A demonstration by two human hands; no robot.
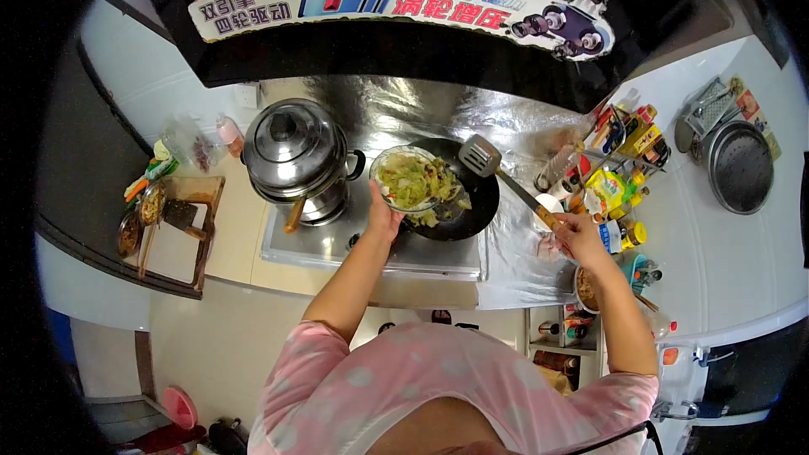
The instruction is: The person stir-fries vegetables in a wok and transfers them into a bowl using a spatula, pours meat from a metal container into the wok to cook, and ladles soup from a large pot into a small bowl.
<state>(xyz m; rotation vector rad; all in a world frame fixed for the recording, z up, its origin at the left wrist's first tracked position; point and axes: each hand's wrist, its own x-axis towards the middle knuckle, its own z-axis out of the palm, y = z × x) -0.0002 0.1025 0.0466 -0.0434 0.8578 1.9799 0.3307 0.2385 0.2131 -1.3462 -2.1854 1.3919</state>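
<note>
My left hand [384,217] grips the near left rim of a plate [377,172] heaped with cooked cabbage [413,179]. The plate is held over the left part of a black wok [478,217] on the stove. Some cabbage shows in the wok beside and below the plate. My right hand [579,238] is closed round the wooden handle of a slotted spatula [480,156]. The spatula's metal head is raised above the wok's far right rim, apart from the plate. The wok's far left part is hidden by the plate.
A lidded steel steamer pot [295,152] stands left of the wok. Sauce bottles and packets [611,190] crowd the right side. At the left, a cutting board [181,244] holds a cleaver [181,216]. A range hood [404,59] hangs above.
</note>
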